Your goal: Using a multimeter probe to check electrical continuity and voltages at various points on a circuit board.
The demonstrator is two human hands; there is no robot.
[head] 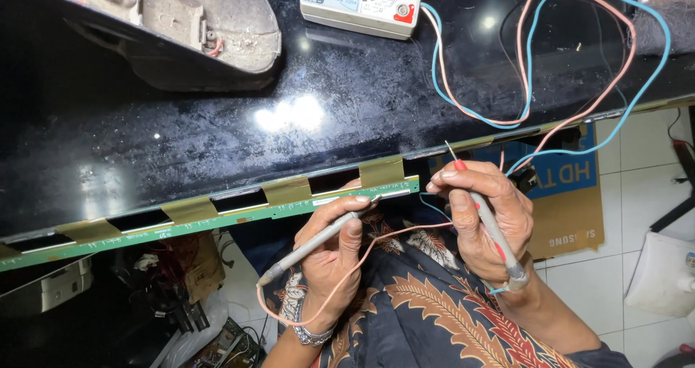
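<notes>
My left hand (pixel 329 256) grips a grey test probe (pixel 318 240) like a pen, its tip touching the right end of a long green circuit strip (pixel 217 219) along the edge of a dark glossy panel (pixel 217 129). A pink wire (pixel 376 248) trails from that probe. My right hand (pixel 481 219) holds a second grey probe (pixel 492 230) with a red band, its thin needle pointing up near the panel's edge. A blue wire (pixel 579 149) runs from it. Both wires loop up to a white analog multimeter (pixel 362 2) at the top.
Gold ribbon tabs (pixel 287 190) join the strip to the panel. A dusty black plastic stand (pixel 181 27) lies on the panel at top left. A brown cardboard box (pixel 568 201) stands on the white tiled floor at right. Cluttered parts sit at lower left.
</notes>
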